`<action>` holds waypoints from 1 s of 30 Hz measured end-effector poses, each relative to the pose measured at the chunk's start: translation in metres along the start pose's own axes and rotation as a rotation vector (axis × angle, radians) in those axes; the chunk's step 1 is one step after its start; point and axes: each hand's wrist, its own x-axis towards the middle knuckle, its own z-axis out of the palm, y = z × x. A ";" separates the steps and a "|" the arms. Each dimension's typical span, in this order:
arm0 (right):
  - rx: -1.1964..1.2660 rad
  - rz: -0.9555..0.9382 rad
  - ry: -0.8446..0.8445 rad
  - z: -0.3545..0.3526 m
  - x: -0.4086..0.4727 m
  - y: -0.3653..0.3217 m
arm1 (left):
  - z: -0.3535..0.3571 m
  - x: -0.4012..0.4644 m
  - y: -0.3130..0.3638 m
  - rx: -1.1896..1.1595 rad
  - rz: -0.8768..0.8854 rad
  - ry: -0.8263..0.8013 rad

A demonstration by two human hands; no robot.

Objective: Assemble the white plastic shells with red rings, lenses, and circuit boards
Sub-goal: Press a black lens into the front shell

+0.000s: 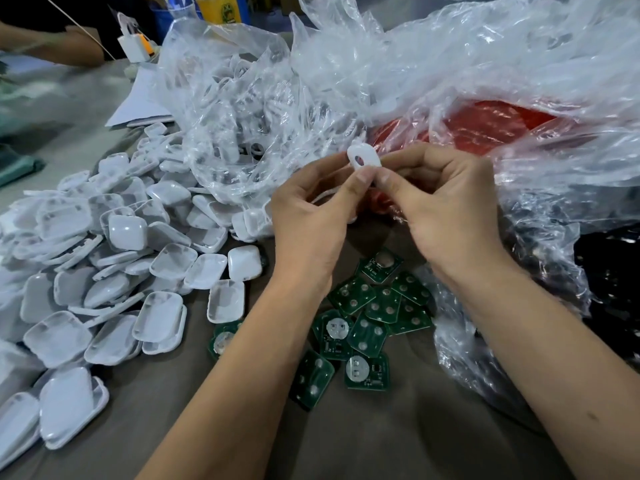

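Note:
Both hands hold one small white plastic shell piece with a round hole point(364, 158) up over the table's middle. My left hand point(311, 213) pinches its lower edge with thumb and fingers. My right hand point(440, 206) grips it from the right, thumb beside the left thumb. A large heap of white square shells point(128, 268) covers the table's left side. Green circuit boards point(367, 320) lie scattered below my hands. Red parts point(485, 123) show through a clear plastic bag behind my right hand. Whether a ring or lens sits in the held piece I cannot tell.
Crumpled clear plastic bags point(277, 98) with white ring-like parts fill the middle and right back. Another person's arm point(59, 46) rests at the far left. A white and orange device point(136, 45) and a yellow drink cup point(218, 8) stand at the back. White paper point(138, 105) lies nearby.

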 end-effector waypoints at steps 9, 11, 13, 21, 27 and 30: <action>-0.201 -0.252 -0.078 -0.005 -0.002 -0.009 | 0.005 -0.002 0.005 -0.369 -0.226 -0.028; -0.200 -0.269 -0.106 -0.006 -0.002 -0.011 | 0.004 0.000 0.006 -0.406 -0.234 -0.029; -0.225 -0.304 -0.106 -0.006 -0.002 -0.014 | 0.004 0.000 0.007 -0.459 -0.239 -0.037; -0.184 -0.333 -0.096 -0.007 0.000 -0.015 | 0.003 0.001 0.007 -0.549 -0.290 -0.115; -0.195 -0.343 -0.198 -0.013 0.005 -0.019 | 0.000 0.002 0.005 -0.563 -0.313 -0.197; -0.244 -0.341 -0.222 -0.015 0.010 -0.022 | 0.003 0.003 0.003 -0.573 -0.329 -0.191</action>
